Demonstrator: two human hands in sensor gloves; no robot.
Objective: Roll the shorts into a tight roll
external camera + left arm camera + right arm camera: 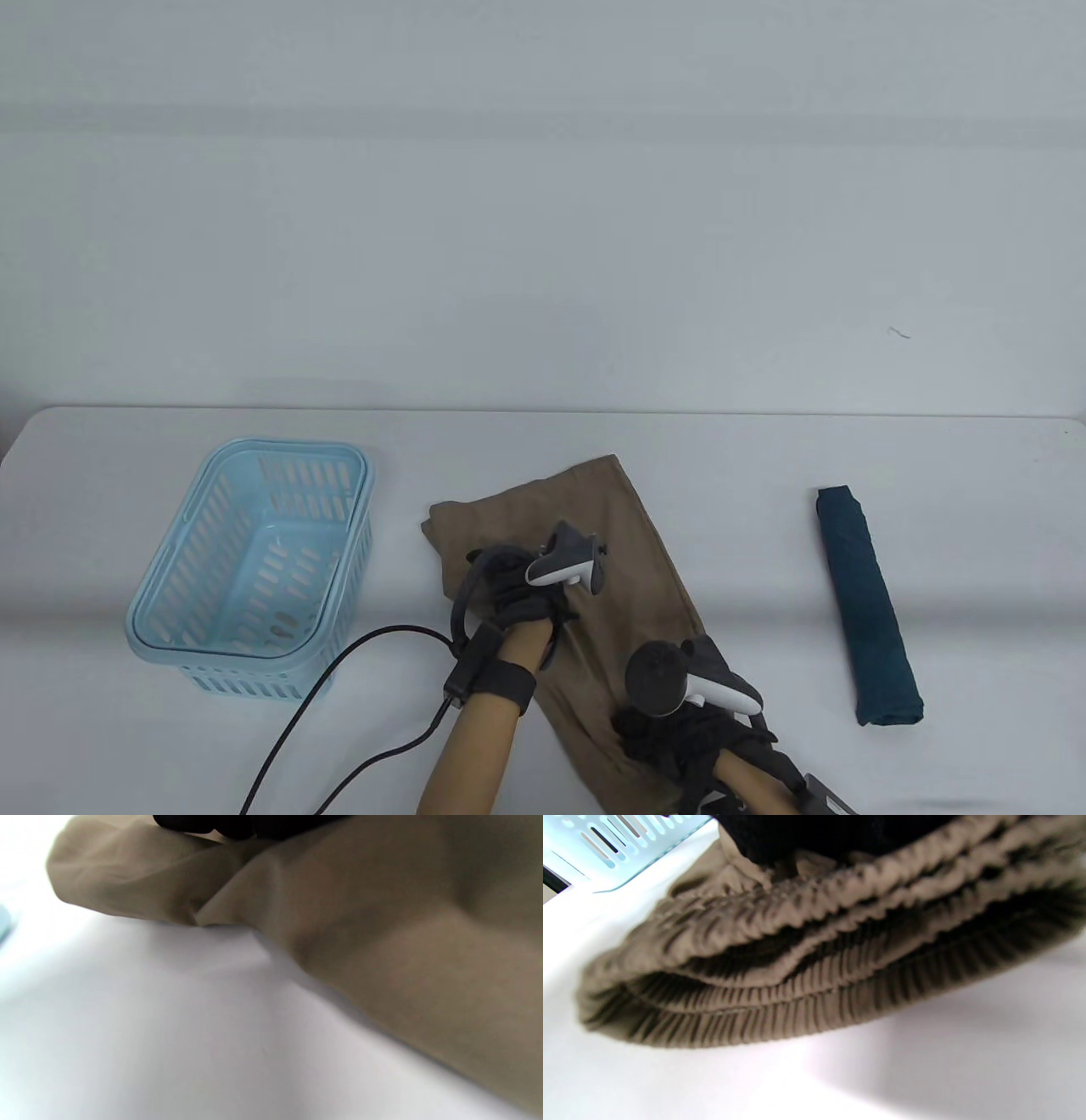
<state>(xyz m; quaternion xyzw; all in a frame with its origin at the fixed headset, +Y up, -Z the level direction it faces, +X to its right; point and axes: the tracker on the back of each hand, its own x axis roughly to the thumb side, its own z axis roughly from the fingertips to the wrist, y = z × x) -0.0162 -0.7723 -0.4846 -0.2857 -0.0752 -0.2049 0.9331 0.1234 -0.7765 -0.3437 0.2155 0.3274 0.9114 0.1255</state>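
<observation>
Two gloved hands on one garment. White surface [764,552], matte and smooth, so cloth will likely slide on it if pushed rather than pinned. Tan shorts [594,526] lie near the front edge, folded lengthwise into a long band running diagonally from far-left to near-right, between the basket and the dark roll. Fabric looks thin, soft, light, with no stiffness; it should creep and loosen unless kept under tension. Pale blue plastic basket [339,475], slotted walls, rigid, stands well left. Dark teal cloth roll [865,603], compact cylinder, lies well right. Elastic waistband [814,984], ribbed and stacked in several layers, is the thickest part, at the near end: probably the best core for starting the roll. Left hand [522,603] rests fingers-down on the band's middle, pressing the fabric; right hand [679,739] sits on the waistband end, whether its grip is pinching or merely pressing I cannot tell.
</observation>
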